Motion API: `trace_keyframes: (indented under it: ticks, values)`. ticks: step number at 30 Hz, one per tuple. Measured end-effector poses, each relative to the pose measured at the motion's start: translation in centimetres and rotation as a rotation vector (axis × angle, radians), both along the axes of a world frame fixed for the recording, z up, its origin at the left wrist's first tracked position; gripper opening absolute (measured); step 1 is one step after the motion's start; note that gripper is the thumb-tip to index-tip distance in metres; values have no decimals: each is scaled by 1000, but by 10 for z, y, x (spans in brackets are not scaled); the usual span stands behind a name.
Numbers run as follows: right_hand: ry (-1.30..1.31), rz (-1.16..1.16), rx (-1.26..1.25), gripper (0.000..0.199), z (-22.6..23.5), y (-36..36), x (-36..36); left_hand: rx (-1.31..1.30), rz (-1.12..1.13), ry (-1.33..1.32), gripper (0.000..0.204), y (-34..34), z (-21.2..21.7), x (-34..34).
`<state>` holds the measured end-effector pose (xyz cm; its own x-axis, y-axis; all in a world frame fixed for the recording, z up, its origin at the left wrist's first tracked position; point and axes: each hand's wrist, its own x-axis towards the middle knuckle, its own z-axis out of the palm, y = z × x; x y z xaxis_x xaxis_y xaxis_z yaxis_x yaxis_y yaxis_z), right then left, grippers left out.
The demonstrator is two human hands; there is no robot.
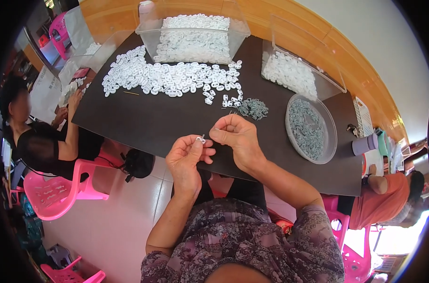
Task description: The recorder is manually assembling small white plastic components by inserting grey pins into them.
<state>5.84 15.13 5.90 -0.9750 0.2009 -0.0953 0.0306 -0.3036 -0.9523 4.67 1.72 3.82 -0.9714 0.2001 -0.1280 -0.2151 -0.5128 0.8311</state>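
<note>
My left hand (185,162) pinches a small white plastic piece with holes (200,140) between thumb and fingertips, above the near edge of the dark table. A short grey screw-like pin (203,137) sticks up from that piece. Close beside it on the right, my right hand (239,140) is closed, thumb against the forefinger; what it holds, if anything, is too small to make out. Beyond my hands lie a small heap of grey screws (255,109) and a few white pieces (232,101) set apart from a wide spread of the same white pieces (176,78).
A clear bin of white pieces (141,35) stands at the back; another clear box (334,85) is right of it. A round tub of grey screws (333,146) sits on the right. Co-workers sit left (44,141) and right (382,200). A pink chair (49,198) stands left.
</note>
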Motion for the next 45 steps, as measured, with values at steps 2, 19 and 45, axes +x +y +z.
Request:
trace_keyframes:
  ticks: [2,19,45]
  values:
    - [3,-28,-40,13,-2,-7,5,59,-7,8,11,2,-1,0]
    - [15,-47,180,16,-2,5,24,28,-25,67,12,-2,-4,5]
    - [7,-96,103,14,-9,3,17,-163,-67,104,15,5,-4,16]
